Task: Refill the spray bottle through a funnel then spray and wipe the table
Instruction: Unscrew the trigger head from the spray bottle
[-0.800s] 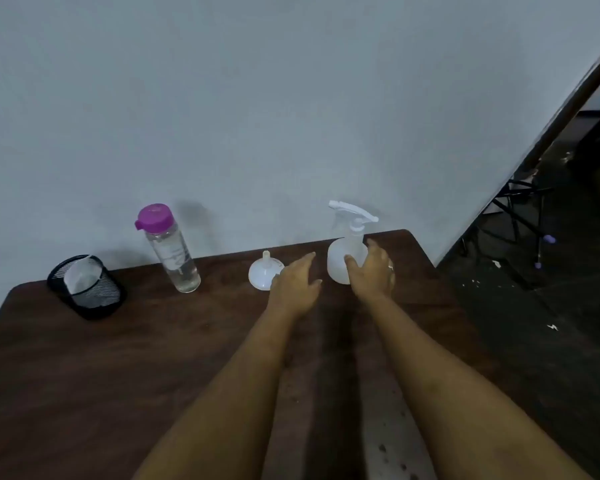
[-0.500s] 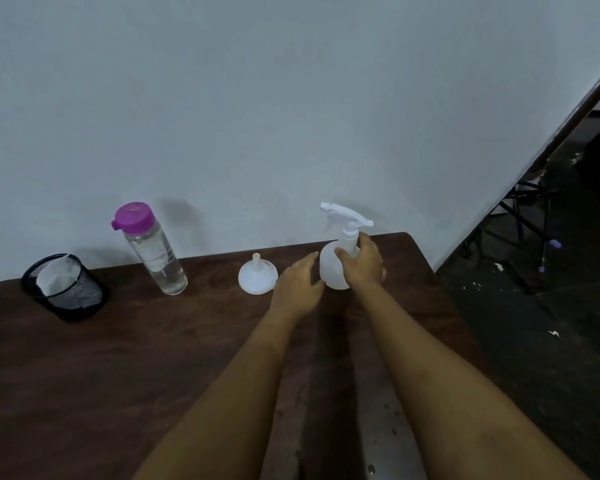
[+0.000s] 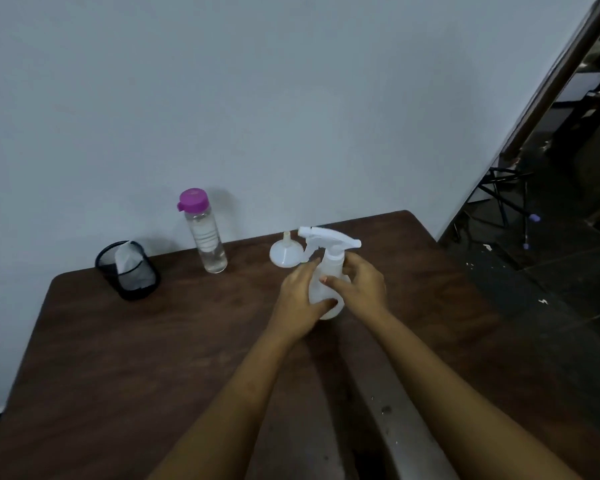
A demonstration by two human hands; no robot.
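On table: spray bottle (both hands).

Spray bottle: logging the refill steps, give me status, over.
Both hands, left hand and right hand, gripping spray bottle. Trigger head on. Funnel upside down behind, unused. Nothing blocking.

counter: dark brown wood grain | spray bottle, centre: translucent white body, white trigger head | funnel: white | water bottle, left of centre: clear, magenta cap | mesh cup, left: black mesh, white cloth inside | wall: pale grey-blue | floor, right: dark
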